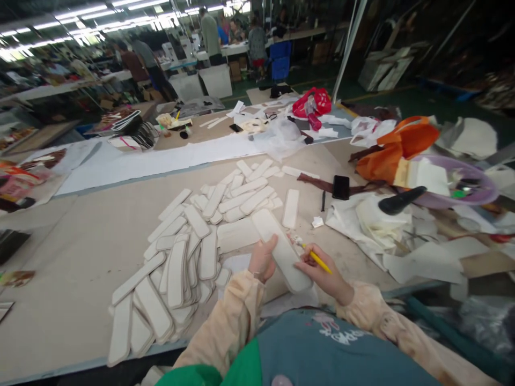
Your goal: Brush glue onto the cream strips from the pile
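Left hand (263, 261) grips 1 rounded off-white panel (285, 254) by its left edge, above near side of table (96, 252), right of loose panel pile (208, 257). Right hand (326, 272) pinches yellow-handled tool (321, 259), also touching panel's right edge; tip unclear. Slack left grip could let panel twist, tool skid; a forearm knock could slide the pile.

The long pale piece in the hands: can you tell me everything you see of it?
The pale piece is a flat, off-white strip with rounded corners and a smooth-looking face; its material is unclear. It slants, far end toward the left, beside a heap of similar strips. The left hand grips its left edge, thumb on top; the right hand, which also holds a yellow tool, touches its right edge.
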Action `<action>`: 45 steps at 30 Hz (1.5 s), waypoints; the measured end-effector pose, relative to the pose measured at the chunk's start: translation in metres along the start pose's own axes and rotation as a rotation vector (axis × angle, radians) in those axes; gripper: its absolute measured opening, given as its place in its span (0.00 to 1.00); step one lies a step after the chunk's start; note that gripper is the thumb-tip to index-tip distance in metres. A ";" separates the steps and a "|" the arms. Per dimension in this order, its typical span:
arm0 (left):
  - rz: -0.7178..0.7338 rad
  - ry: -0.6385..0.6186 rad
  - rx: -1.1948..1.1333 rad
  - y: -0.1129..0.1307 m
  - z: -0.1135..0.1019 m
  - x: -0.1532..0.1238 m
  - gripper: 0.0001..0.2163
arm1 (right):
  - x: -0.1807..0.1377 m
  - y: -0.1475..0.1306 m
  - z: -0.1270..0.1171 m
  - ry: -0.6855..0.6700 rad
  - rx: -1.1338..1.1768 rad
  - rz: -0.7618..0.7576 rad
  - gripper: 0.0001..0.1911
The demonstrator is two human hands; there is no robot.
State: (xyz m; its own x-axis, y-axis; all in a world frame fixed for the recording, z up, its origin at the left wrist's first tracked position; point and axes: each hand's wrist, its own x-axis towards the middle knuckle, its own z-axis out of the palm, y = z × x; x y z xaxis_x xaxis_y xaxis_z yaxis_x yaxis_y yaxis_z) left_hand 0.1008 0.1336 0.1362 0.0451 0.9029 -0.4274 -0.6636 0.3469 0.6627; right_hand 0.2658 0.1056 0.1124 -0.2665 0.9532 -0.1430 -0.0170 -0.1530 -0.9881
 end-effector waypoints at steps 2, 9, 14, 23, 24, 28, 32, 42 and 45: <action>-0.018 0.034 -0.028 -0.007 -0.003 0.002 0.17 | 0.003 0.003 0.002 -0.002 0.009 0.025 0.17; -0.136 0.055 -0.104 0.002 -0.017 0.025 0.19 | 0.018 0.004 0.010 -0.005 0.019 0.071 0.17; -0.196 0.029 -0.124 0.007 -0.024 0.035 0.19 | 0.030 0.007 0.014 -0.013 -0.007 0.094 0.16; -0.034 0.133 -0.092 0.011 -0.032 0.059 0.19 | 0.037 0.025 0.021 0.033 -0.068 0.098 0.18; -0.018 0.153 -0.092 0.011 -0.034 0.062 0.18 | 0.039 0.026 0.021 0.064 -0.095 0.096 0.18; -0.040 0.198 -0.113 0.008 -0.041 0.073 0.18 | 0.046 0.023 0.022 0.090 -0.177 0.098 0.17; -0.065 0.215 -0.143 0.008 -0.047 0.077 0.19 | 0.049 0.021 0.024 0.099 -0.203 0.106 0.17; 0.005 0.291 -0.141 0.022 -0.055 0.103 0.19 | 0.053 0.037 0.015 0.017 -0.173 0.137 0.14; -0.004 0.227 -0.084 0.013 -0.046 0.105 0.20 | 0.062 0.037 0.009 0.068 -0.296 0.066 0.13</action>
State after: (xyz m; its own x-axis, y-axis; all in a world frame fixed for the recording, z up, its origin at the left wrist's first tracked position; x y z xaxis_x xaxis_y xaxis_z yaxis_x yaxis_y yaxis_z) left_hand 0.0624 0.2214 0.0713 -0.1149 0.8181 -0.5635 -0.7238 0.3196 0.6115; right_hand 0.2401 0.1568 0.0676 -0.1924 0.9605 -0.2011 0.2820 -0.1422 -0.9488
